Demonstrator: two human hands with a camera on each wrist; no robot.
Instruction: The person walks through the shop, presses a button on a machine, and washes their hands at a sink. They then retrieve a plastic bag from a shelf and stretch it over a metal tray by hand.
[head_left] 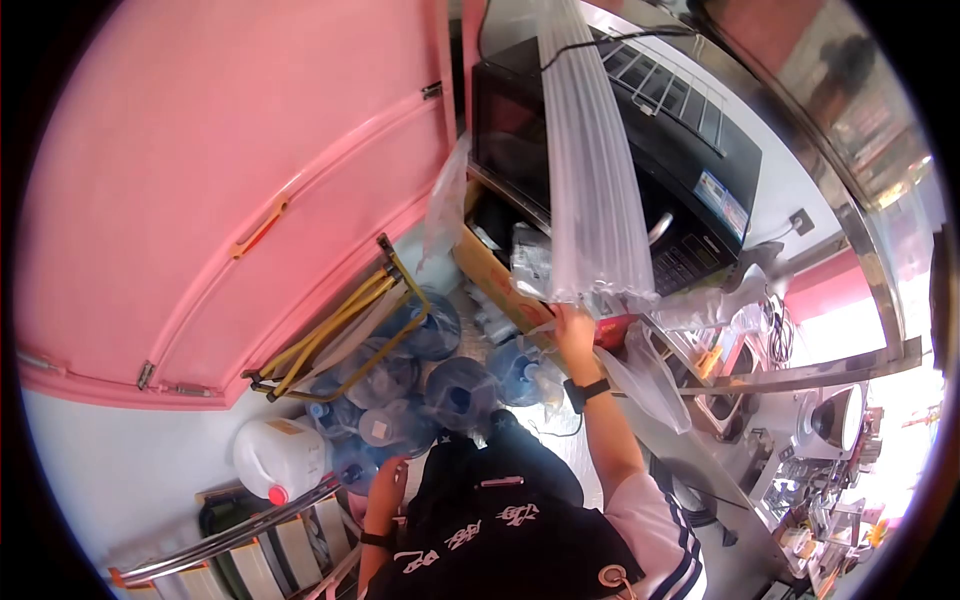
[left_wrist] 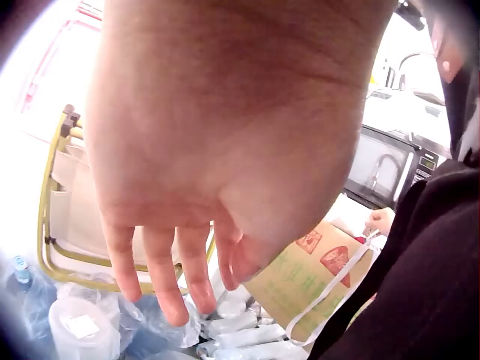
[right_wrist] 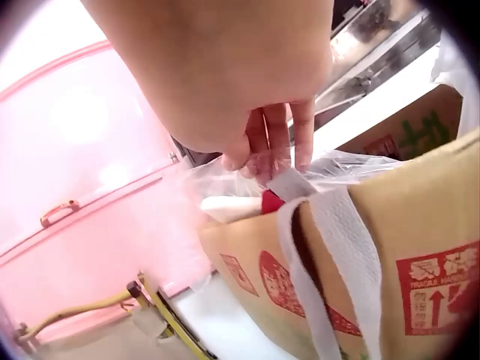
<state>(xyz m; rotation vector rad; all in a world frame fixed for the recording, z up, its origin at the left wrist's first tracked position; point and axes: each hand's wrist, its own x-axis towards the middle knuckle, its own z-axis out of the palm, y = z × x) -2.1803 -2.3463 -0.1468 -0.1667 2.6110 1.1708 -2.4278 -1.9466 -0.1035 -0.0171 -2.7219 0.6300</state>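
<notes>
My right hand (head_left: 575,335) reaches over the rim of a printed cardboard box (right_wrist: 247,251) with white cloth straps. Its fingers (right_wrist: 277,131) point down, fairly straight, among thin clear plastic (right_wrist: 345,165), with the thumb apart. Something white (right_wrist: 225,208) and something red (right_wrist: 271,201) show at the box's opening. In the head view, a long translucent ribbed plastic bundle (head_left: 595,170) comes down to just beside this hand. My left hand (left_wrist: 225,150) hangs with relaxed fingers and holds nothing, near several blue water jugs (head_left: 460,390).
A black microwave (head_left: 690,180) with a wire rack (head_left: 670,85) on top stands behind the box. A folded yellow-framed stand (head_left: 350,330) leans by the pink door (head_left: 250,150). At the left is a white jug (head_left: 275,455) with a red cap; a metal counter (head_left: 700,480) runs along the right.
</notes>
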